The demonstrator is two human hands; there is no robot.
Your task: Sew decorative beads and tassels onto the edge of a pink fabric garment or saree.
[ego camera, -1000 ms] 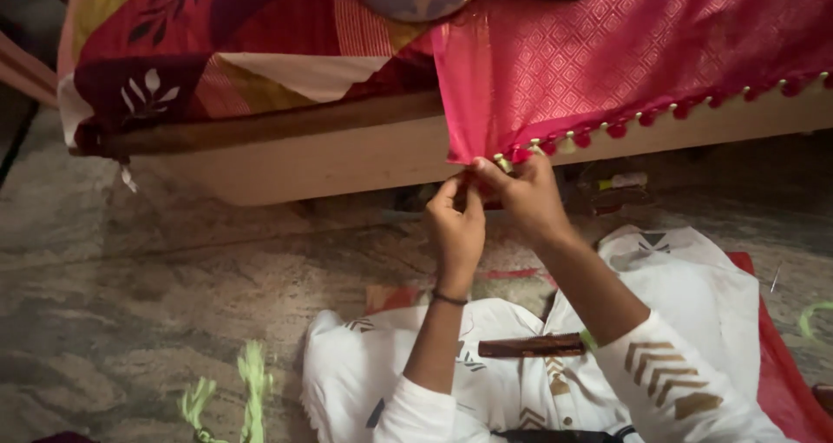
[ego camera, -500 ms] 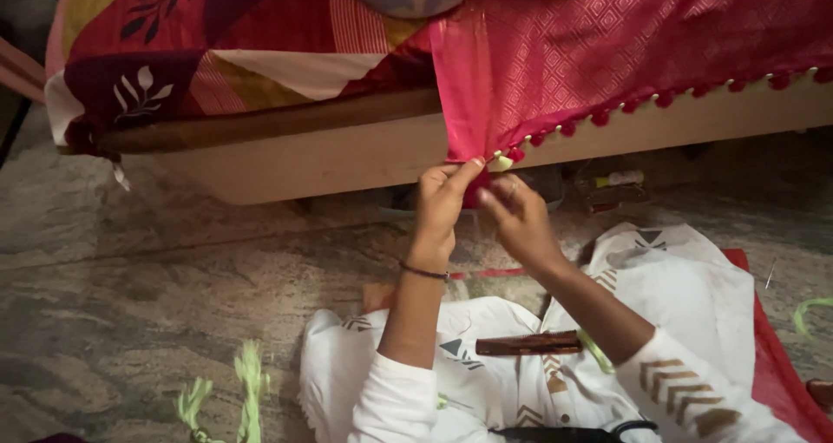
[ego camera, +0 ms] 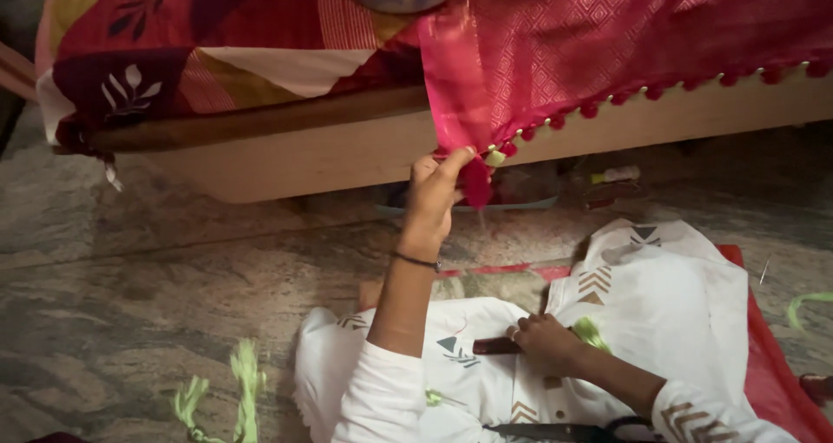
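Two hands work apart: the left hand [ego camera: 434,196] pinches the corner of the pink woven cloth with pom-pom trim [ego camera: 607,52], fingers closed on its hem just beside a pale bead. The right hand [ego camera: 545,343] rests down on the lap, fingers curled around green thread [ego camera: 590,330]. Tassel-tying seems underway; bringing thread up to the pinch likely follows.

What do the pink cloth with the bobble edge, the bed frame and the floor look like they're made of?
The pink cloth with bobble edge, pinched by the left hand, looks like shiny woven silk or a synthetic, going by its sheen and diamond pattern. The pale bed frame seems smooth wood or laminate. The mottled grey floor looks like polished stone, veined and slightly glossy.
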